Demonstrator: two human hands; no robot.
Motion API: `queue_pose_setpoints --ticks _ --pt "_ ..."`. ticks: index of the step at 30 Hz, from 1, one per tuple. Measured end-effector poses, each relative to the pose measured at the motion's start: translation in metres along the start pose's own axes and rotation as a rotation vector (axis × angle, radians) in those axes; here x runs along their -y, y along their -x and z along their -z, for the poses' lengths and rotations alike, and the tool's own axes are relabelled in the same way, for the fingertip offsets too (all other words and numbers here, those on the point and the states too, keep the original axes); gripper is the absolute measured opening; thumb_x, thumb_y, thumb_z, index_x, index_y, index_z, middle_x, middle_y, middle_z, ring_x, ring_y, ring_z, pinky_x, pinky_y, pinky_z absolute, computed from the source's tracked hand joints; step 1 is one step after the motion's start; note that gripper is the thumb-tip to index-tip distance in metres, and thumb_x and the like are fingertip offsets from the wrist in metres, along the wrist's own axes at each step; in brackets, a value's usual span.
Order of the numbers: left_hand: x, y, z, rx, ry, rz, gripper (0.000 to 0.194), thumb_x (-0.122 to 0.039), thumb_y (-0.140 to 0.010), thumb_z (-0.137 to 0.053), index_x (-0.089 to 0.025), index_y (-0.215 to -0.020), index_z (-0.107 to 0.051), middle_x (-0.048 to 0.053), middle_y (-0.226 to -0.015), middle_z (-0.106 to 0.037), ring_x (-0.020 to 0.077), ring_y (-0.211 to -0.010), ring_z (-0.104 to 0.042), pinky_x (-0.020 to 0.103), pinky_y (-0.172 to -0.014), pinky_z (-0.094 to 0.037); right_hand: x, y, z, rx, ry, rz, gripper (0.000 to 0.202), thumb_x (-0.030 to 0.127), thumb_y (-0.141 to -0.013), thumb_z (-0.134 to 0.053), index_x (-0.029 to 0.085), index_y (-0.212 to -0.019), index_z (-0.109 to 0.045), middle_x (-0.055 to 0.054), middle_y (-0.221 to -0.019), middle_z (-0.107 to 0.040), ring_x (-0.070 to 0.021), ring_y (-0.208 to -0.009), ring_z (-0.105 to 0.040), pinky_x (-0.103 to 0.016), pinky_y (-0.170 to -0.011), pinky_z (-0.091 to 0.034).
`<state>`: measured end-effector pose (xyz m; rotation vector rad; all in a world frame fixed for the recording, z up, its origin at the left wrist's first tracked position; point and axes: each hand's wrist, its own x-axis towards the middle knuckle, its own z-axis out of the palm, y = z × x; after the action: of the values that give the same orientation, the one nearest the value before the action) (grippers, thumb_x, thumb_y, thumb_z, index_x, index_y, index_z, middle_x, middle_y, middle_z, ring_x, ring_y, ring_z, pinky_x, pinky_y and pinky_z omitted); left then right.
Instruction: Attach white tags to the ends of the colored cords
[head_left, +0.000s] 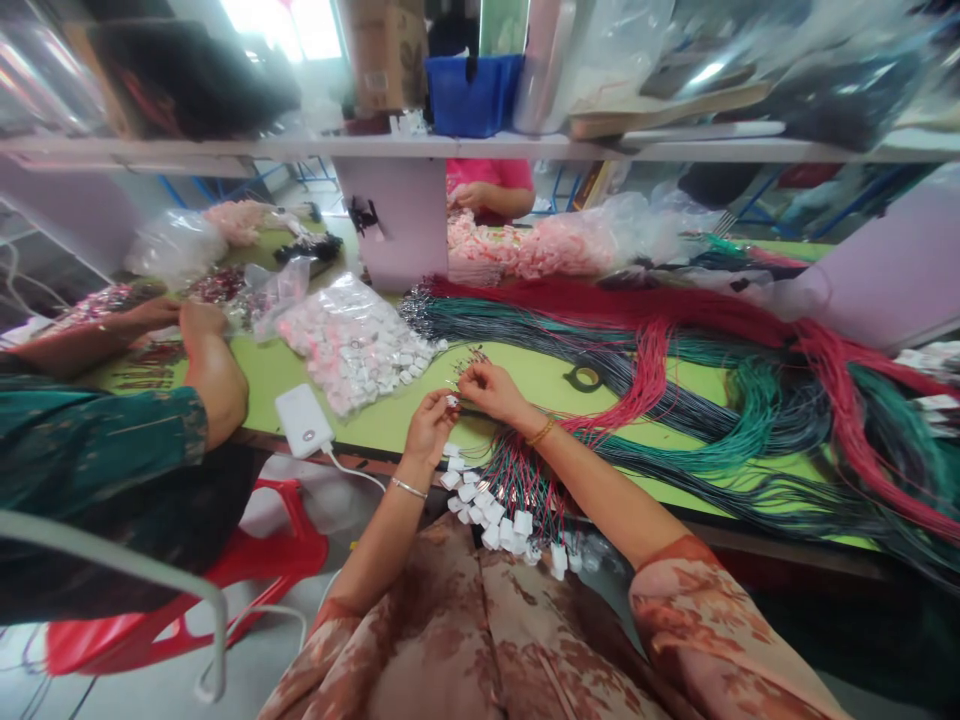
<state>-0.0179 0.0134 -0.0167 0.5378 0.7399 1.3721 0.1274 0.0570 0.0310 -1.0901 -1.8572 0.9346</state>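
In my left hand (pixel 429 428), a small white connector housing (pixel 451 401) is pinched between thumb and fingers. Close beside it, my right hand (pixel 491 390) has its fingers pressed together on a thin wire, whose metal terminal end points toward the housing. Several loose wire ends (pixel 474 356) with terminals lie just past my right fingers. Below my hands, a bunch of red, green and black wires with white connectors (pixel 487 512) hangs over the table edge. Long bundles of red wires (pixel 600 303), green wires (pixel 757 410) and dark wires (pixel 697 405) stretch across the table to the right.
A clear bag of white connectors (pixel 352 345) lies left of my hands, near a white power bank (pixel 303 420) with a cable. Black tape (pixel 583 376) sits among the wires. One co-worker's arms (pixel 202 350) are at left; another person (pixel 491 188) sits opposite, below a shelf (pixel 300 150).
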Motion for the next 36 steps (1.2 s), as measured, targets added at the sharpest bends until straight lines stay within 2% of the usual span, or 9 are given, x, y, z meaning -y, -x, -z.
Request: queue_pose_setpoints --ticks 4,9,15,22,25,30,34,36 --pt "0.0 0.001 -0.001 0.016 0.014 0.01 0.017 -0.022 -0.073 -0.073 -0.016 -0.086 -0.063 0.003 -0.086 -0.068 0.0089 -0.07 -0.061 0.022 -0.068 -0.047 -0.008 0.014 0.003 0.021 -0.006 -0.071 0.019 0.031 -0.075 -0.053 0.016 -0.064 -0.055 0.003 -0.056 -0.049 -0.0088 -0.053 -0.038 -0.022 -0.052 -0.031" --pt "0.001 0.0 0.001 0.02 0.007 0.01 0.02 -0.024 -0.073 -0.074 -0.016 -0.087 -0.063 0.004 -0.09 -0.068 0.0094 -0.072 -0.061 0.023 -0.069 -0.047 -0.013 0.025 0.003 0.039 -0.001 -0.06 0.018 0.03 -0.076 -0.053 0.016 -0.065 -0.056 0.002 -0.057 -0.051 -0.0091 -0.053 -0.04 -0.021 -0.052 -0.032" --pt "0.003 0.0 0.0 0.008 -0.021 -0.016 0.024 -0.027 -0.069 -0.078 -0.016 -0.085 -0.064 0.004 -0.087 -0.069 0.0092 -0.072 -0.06 0.022 -0.069 -0.046 -0.013 0.026 0.001 0.023 0.061 -0.035 0.012 0.026 -0.072 -0.054 0.016 -0.065 -0.056 0.002 -0.059 -0.054 -0.0097 -0.054 -0.043 -0.022 -0.053 -0.033" --pt "0.006 0.003 -0.003 -0.017 -0.139 -0.057 0.029 -0.029 -0.063 -0.082 -0.016 -0.081 -0.064 0.0 -0.075 -0.066 0.0076 -0.065 -0.058 0.021 -0.064 -0.046 -0.017 0.029 -0.006 0.016 0.049 -0.052 0.02 0.032 -0.078 -0.053 0.016 -0.068 -0.058 0.0 -0.064 -0.058 -0.0104 -0.056 -0.045 -0.022 -0.054 -0.034" --pt "0.007 0.002 -0.003 -0.034 -0.136 -0.056 0.029 -0.03 -0.063 -0.082 -0.015 -0.081 -0.063 0.001 -0.076 -0.066 0.0082 -0.066 -0.058 0.021 -0.065 -0.045 -0.017 0.032 -0.006 0.02 0.046 -0.003 0.017 0.028 -0.08 -0.051 0.016 -0.07 -0.058 0.0 -0.065 -0.06 -0.0108 -0.057 -0.048 -0.023 -0.056 -0.036" --pt "0.01 0.003 -0.004 -0.044 -0.172 -0.078 0.03 -0.03 -0.062 -0.082 -0.015 -0.079 -0.063 0.0 -0.072 -0.065 0.008 -0.062 -0.057 0.022 -0.062 -0.044 -0.016 0.036 -0.009 -0.03 0.161 -0.016 0.014 0.024 -0.078 -0.053 0.017 -0.067 -0.057 0.0 -0.06 -0.057 -0.0102 -0.051 -0.043 -0.023 -0.052 -0.031" --pt "0.009 0.005 -0.006 -0.037 -0.204 -0.072 0.032 -0.033 -0.061 -0.082 -0.015 -0.08 -0.064 0.0 -0.073 -0.065 0.0082 -0.063 -0.057 0.021 -0.062 -0.044 -0.023 0.025 0.004 0.031 0.121 -0.03 0.021 0.031 -0.082 -0.051 0.016 -0.07 -0.059 0.0 -0.064 -0.059 -0.0111 -0.057 -0.047 -0.022 -0.056 -0.035" --pt "0.008 0.005 -0.006 -0.036 -0.195 -0.059 0.034 -0.034 -0.061 -0.082 -0.015 -0.082 -0.064 0.001 -0.076 -0.066 0.0083 -0.065 -0.058 0.021 -0.062 -0.044 -0.03 0.011 0.017 -0.03 0.165 -0.097 0.029 0.037 -0.086 -0.047 0.015 -0.073 -0.06 -0.001 -0.068 -0.061 -0.012 -0.062 -0.05 -0.022 -0.06 -0.036"
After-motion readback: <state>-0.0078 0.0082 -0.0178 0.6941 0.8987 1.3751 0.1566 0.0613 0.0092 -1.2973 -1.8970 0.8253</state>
